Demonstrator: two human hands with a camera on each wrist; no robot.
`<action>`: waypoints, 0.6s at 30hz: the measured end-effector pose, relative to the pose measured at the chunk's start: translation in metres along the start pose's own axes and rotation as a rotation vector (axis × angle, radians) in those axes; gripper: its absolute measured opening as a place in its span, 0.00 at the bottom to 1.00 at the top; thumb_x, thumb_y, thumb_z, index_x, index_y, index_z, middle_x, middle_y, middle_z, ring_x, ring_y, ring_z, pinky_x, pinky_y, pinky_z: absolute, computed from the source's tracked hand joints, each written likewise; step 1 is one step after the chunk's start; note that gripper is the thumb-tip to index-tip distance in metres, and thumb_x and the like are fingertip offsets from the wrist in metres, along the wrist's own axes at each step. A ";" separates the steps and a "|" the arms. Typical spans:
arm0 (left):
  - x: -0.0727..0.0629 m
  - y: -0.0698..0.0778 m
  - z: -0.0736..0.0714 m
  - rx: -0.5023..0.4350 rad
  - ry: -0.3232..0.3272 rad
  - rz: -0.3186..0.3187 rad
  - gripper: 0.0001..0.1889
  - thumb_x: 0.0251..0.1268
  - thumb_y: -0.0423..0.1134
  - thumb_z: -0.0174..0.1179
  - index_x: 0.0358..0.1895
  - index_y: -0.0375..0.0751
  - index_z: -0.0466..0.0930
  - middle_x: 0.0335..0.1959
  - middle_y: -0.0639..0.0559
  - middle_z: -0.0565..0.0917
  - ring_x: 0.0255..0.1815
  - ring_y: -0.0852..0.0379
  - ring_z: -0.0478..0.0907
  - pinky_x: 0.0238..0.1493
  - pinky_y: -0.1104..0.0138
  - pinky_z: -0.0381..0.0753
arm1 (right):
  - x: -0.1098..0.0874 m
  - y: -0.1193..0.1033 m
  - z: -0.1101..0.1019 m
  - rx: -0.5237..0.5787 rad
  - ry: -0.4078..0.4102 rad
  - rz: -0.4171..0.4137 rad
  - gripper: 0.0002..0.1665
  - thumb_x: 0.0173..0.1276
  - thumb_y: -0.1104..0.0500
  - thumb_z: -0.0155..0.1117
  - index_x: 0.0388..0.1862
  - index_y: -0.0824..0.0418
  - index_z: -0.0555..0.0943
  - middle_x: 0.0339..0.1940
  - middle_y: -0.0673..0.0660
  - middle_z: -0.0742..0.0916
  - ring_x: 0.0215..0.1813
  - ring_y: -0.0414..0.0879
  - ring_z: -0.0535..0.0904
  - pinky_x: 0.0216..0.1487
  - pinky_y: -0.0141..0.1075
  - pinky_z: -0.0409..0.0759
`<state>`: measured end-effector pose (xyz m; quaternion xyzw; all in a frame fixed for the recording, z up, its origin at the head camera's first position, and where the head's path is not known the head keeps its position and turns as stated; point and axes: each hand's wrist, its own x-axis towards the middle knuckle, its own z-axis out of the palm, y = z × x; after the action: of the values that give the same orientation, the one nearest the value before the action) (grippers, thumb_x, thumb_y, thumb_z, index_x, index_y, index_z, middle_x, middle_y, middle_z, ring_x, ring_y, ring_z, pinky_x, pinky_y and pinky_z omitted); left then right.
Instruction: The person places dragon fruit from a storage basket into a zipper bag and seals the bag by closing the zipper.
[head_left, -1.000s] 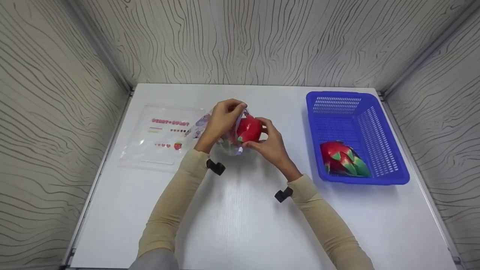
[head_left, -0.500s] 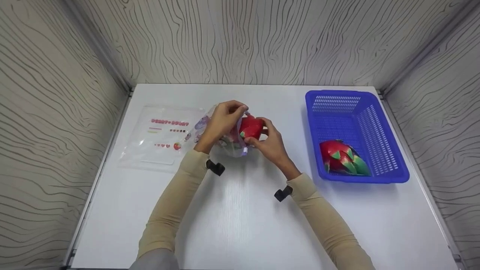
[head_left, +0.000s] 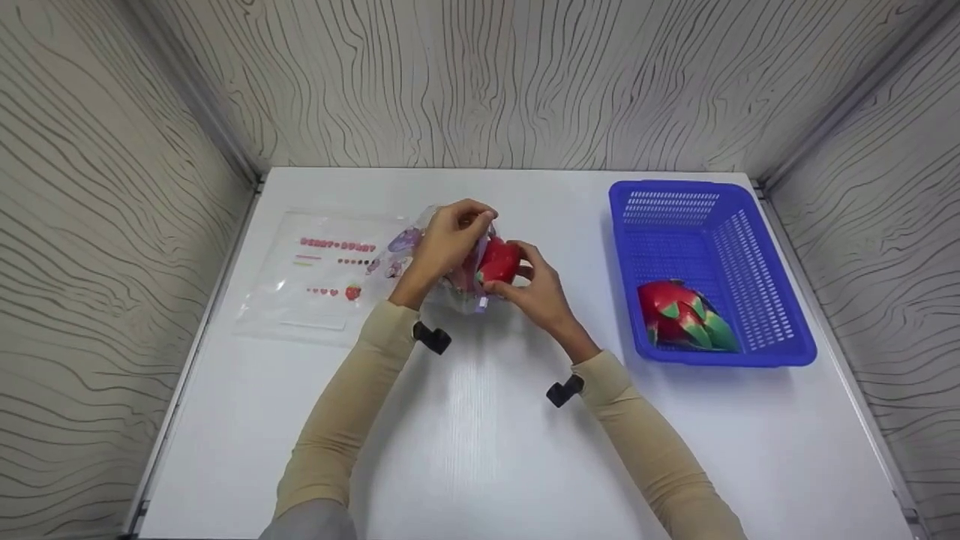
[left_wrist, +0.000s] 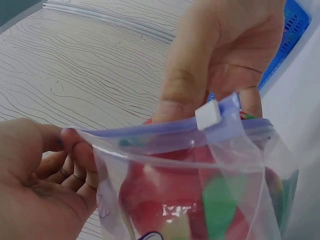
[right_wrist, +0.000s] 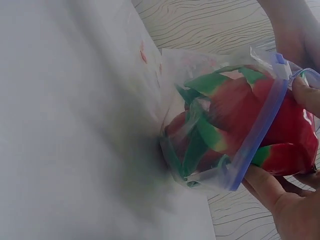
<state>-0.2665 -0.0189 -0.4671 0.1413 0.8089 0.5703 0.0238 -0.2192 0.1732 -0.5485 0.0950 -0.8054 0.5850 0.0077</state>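
Note:
With its fingertips my left hand point(head_left: 448, 241) pinches the rim of a clear zip bag point(left_wrist: 115, 175) that has a purple zip edge and a white slider point(left_wrist: 208, 115). My right hand point(head_left: 544, 294) grips a red imitation dragon fruit point(head_left: 499, 261) with green-tipped scales, at the bag's mouth. Part of this fruit juts out past the zip edge. Through the plastic, red and green dragon fruit point(right_wrist: 232, 107) shows in the right wrist view; I cannot tell whether it is a separate piece. Both hands are above the white table point(head_left: 465, 420).
A blue perforated basket point(head_left: 637, 341) stands at the right of the table, with another dragon fruit point(head_left: 684, 315) inside. To the left a flat clear bag point(head_left: 270, 307) printed with lettering and strawberries lies on the table. Wood-patterned panels point(head_left: 480, 82) enclose the back and sides.
The dragon fruit and my right hand have shifted slightly within the bag's mouth, lately a little leftward. My left hand keeps its pinch on the rim, almost unmoved.

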 end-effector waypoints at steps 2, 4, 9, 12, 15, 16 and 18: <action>0.000 0.001 0.000 -0.006 -0.010 -0.002 0.13 0.83 0.44 0.60 0.56 0.42 0.88 0.48 0.47 0.89 0.43 0.58 0.80 0.44 0.70 0.81 | 0.000 0.000 0.001 -0.011 0.025 -0.005 0.48 0.63 0.48 0.83 0.76 0.61 0.70 0.71 0.64 0.80 0.65 0.63 0.85 0.60 0.49 0.89; -0.001 0.002 0.000 -0.013 -0.016 -0.009 0.13 0.82 0.44 0.60 0.56 0.42 0.88 0.48 0.47 0.89 0.43 0.57 0.81 0.42 0.71 0.83 | 0.001 -0.002 0.003 -0.031 0.051 -0.003 0.46 0.63 0.50 0.83 0.75 0.61 0.72 0.70 0.64 0.82 0.62 0.63 0.87 0.58 0.48 0.90; -0.001 0.003 0.001 -0.034 -0.022 -0.005 0.13 0.82 0.44 0.60 0.56 0.41 0.88 0.46 0.47 0.88 0.39 0.58 0.81 0.35 0.71 0.82 | 0.003 -0.006 0.009 -0.093 0.084 0.004 0.40 0.65 0.55 0.82 0.72 0.61 0.75 0.68 0.64 0.84 0.61 0.60 0.87 0.59 0.48 0.90; 0.000 0.001 0.002 -0.036 -0.019 0.004 0.13 0.82 0.44 0.60 0.55 0.41 0.88 0.44 0.48 0.87 0.37 0.60 0.79 0.33 0.72 0.80 | 0.004 -0.007 0.011 -0.122 0.086 0.016 0.38 0.65 0.57 0.82 0.71 0.61 0.76 0.67 0.62 0.84 0.62 0.58 0.85 0.60 0.49 0.89; -0.001 0.000 0.001 -0.046 -0.015 0.019 0.12 0.82 0.43 0.60 0.55 0.41 0.88 0.41 0.50 0.86 0.32 0.61 0.76 0.28 0.73 0.77 | 0.003 -0.006 0.012 -0.104 0.062 0.024 0.37 0.66 0.58 0.80 0.71 0.63 0.75 0.67 0.63 0.84 0.64 0.58 0.85 0.65 0.52 0.87; 0.000 0.000 0.001 -0.051 -0.013 0.024 0.12 0.82 0.42 0.60 0.55 0.41 0.88 0.40 0.50 0.85 0.30 0.61 0.75 0.26 0.73 0.75 | 0.003 -0.005 0.012 -0.088 0.051 0.022 0.36 0.67 0.59 0.79 0.70 0.63 0.75 0.67 0.63 0.84 0.65 0.59 0.84 0.67 0.54 0.85; 0.000 0.000 0.000 -0.059 -0.010 0.034 0.12 0.82 0.42 0.60 0.54 0.41 0.88 0.38 0.51 0.84 0.27 0.62 0.73 0.24 0.73 0.73 | 0.004 -0.004 0.013 -0.045 0.022 0.010 0.33 0.69 0.61 0.76 0.70 0.65 0.75 0.67 0.64 0.84 0.66 0.60 0.84 0.69 0.56 0.83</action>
<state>-0.2662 -0.0192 -0.4674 0.1572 0.7890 0.5935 0.0224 -0.2212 0.1597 -0.5484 0.0844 -0.8188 0.5676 0.0158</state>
